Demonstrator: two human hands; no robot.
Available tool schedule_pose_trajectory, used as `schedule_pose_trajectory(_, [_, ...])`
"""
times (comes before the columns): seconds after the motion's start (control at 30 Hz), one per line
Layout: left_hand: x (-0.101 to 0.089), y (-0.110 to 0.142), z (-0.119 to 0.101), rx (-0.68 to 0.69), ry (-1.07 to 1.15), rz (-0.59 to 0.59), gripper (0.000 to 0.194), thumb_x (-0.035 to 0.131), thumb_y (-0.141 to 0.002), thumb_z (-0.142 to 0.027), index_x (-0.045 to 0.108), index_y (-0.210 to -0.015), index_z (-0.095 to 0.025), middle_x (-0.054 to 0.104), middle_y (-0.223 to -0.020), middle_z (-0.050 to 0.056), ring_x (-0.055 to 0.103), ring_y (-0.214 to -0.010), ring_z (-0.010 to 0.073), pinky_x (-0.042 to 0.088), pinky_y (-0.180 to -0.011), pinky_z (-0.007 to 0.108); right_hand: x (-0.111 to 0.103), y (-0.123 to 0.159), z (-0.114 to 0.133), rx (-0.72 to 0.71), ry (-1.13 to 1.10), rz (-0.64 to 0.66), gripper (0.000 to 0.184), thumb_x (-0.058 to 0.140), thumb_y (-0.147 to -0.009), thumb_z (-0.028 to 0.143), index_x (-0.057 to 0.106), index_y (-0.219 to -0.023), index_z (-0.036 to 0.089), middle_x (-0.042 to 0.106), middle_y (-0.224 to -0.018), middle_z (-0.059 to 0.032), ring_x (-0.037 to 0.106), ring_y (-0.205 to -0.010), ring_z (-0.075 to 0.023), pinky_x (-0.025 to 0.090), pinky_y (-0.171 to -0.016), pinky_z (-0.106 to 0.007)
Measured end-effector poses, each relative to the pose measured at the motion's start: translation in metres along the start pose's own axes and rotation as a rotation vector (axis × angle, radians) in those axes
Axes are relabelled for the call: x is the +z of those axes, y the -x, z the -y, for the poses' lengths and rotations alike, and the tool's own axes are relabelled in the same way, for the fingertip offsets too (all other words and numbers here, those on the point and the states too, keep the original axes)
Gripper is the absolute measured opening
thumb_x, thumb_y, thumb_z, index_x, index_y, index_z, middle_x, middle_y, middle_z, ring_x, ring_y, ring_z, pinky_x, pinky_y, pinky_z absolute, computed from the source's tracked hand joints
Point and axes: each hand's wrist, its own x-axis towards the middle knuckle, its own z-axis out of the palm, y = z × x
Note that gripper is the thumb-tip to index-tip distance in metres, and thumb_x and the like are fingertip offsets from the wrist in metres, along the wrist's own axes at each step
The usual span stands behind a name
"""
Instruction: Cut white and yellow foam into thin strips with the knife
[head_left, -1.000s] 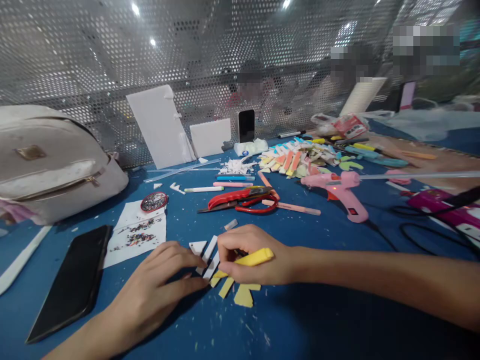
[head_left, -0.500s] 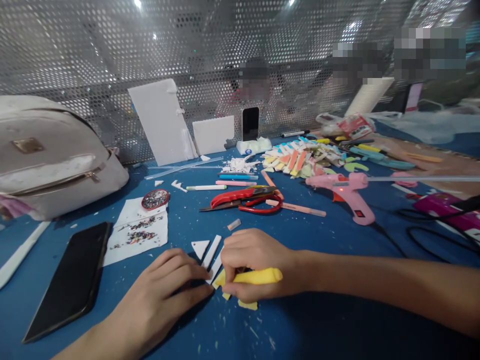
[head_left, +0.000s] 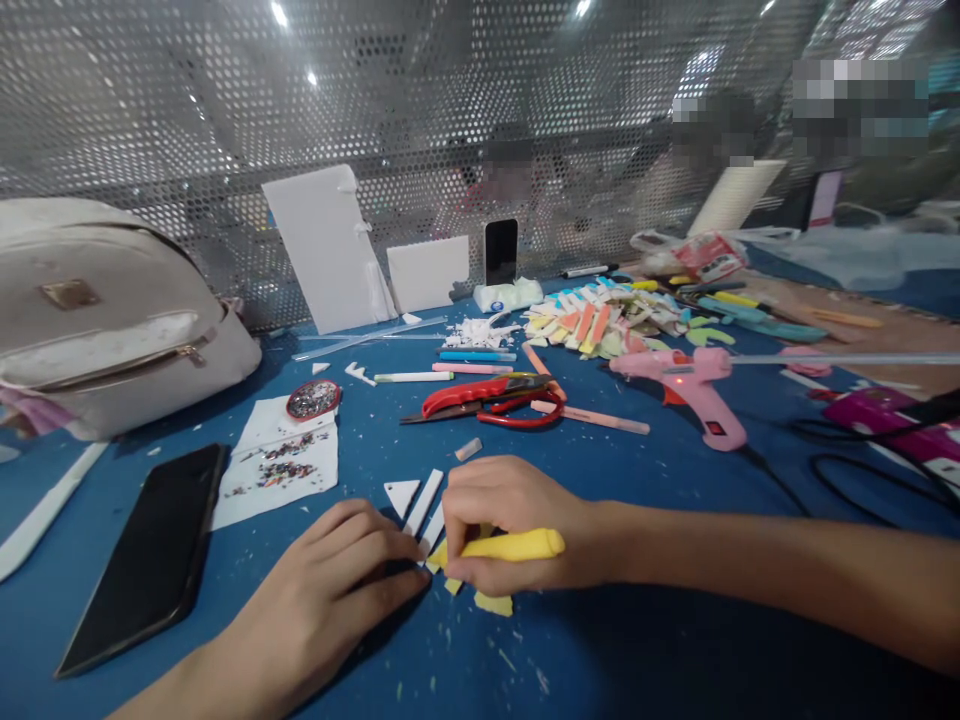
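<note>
Your right hand (head_left: 517, 520) is clenched around a yellow craft knife (head_left: 514, 546), its working end pointed left into the small gap between your two hands. Your left hand (head_left: 341, 570) lies flat with fingers pressed down on a yellow foam piece (head_left: 437, 556) on the blue desk (head_left: 637, 480), holding it steady; it grips nothing.

Work done, as far as can be judged: several yellow offcuts (head_left: 491, 603) lie loose just below your right hand, so cutting of the yellow stock appears well under way. Two white strips (head_left: 424, 503) and a white triangle (head_left: 400, 495) rest just above your left fingertips, already cut and set aside. A large heap of coloured foam strips (head_left: 600, 320) lies further back on the desk, apparently finished stock.

Work outstanding: the piece under your left fingers is still in one with the stock at the blade. The blade tip itself is hidden behind your fingers, so I cannot tell how far the present cut has gone.

Surroundings: red scissors (head_left: 487, 398) and a pink glue gun (head_left: 694, 385) lie well apart from the work, untouched. A black phone (head_left: 146, 555) lies to the left beside a white paper with sequins (head_left: 277, 460). A beige backpack (head_left: 105, 310) stands at the far left.
</note>
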Motion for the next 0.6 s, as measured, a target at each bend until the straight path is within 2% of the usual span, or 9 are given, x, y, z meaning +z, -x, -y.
schedule_pose_trajectory(0.13, [0.0010,0.0003,0.0007,-0.011,-0.006,-0.002,0.022,0.049,-0.100,-0.013,0.063,-0.117,-0.019,0.067,-0.111,0.006,0.057,-0.101,0.0155,0.049,-0.089,0.032,0.0019,0.0003,-0.0017,-0.024,-0.019,0.027,0.030,0.061,-0.093,0.036,0.058,-0.070,0.018,0.061,-0.067,0.0015,0.052,-0.065,-0.0122,0.035,-0.063,-0.024])
schedule_pose_trajectory(0.27, [0.0012,0.0018,0.0008,-0.004,0.009,0.004,0.024,0.051,-0.099,-0.010,0.061,-0.119,-0.018,0.065,-0.113,0.006,0.055,-0.103,0.0156,0.047,-0.092,0.033,0.0023,0.0004,-0.0009,-0.007,-0.039,0.001,0.032,0.061,-0.092,0.034,0.054,-0.065,0.018,0.057,-0.063,0.0029,0.050,-0.061,-0.0110,0.034,-0.061,-0.023])
schedule_pose_trajectory(0.47, [0.0007,0.0025,-0.0010,-0.004,0.011,0.006,0.021,0.051,-0.099,-0.009,0.062,-0.115,-0.017,0.065,-0.113,0.005,0.054,-0.103,0.0157,0.046,-0.091,0.032,0.0003,-0.0004,0.0005,0.029,-0.032,0.025,0.023,0.063,-0.092,0.033,0.058,-0.075,0.018,0.063,-0.072,0.0008,0.054,-0.068,-0.0124,0.035,-0.064,-0.022])
schedule_pose_trajectory(0.6, [0.0001,-0.0034,0.0011,-0.004,-0.005,-0.011,0.022,0.048,-0.100,-0.011,0.063,-0.115,-0.018,0.067,-0.111,0.006,0.057,-0.100,0.0151,0.048,-0.089,0.033,0.0016,-0.0001,-0.0002,0.011,-0.071,0.035,0.032,0.062,-0.093,0.036,0.054,-0.067,0.018,0.057,-0.065,0.0023,0.051,-0.063,-0.0116,0.034,-0.061,-0.023])
